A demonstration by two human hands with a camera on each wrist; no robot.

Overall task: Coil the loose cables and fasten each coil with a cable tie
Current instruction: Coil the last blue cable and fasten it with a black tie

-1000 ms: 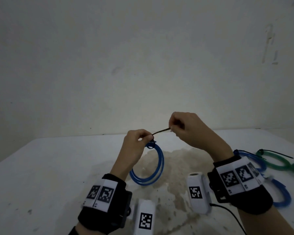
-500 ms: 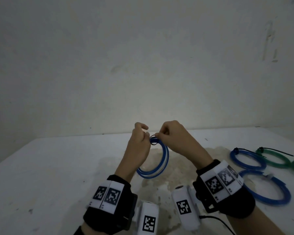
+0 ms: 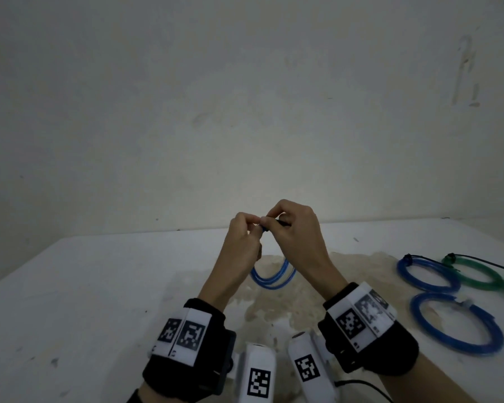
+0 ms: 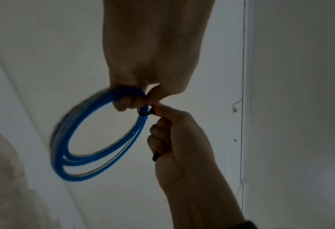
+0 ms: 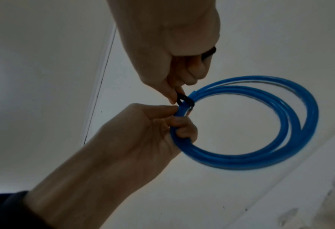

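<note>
Two hands raised above the surface (image 3: 70,286), tied coils (image 3: 425,274) lying rightward. My left hand (image 3: 242,242) grips the blue coil (image 3: 274,279); my right hand (image 3: 297,231) pinches its black tie (image 5: 184,100).

Both wrists have chunky black wrist bands (image 3: 370,349) strapped on, each carrying a white plate (image 3: 184,333) printed with black-and-white square marker codes. A white capsule-shaped camera unit (image 3: 258,373) sticks out beside each band, with its own marker, and a thin black cable (image 3: 358,383) trails off the right one. Forearms are bare.
</note>
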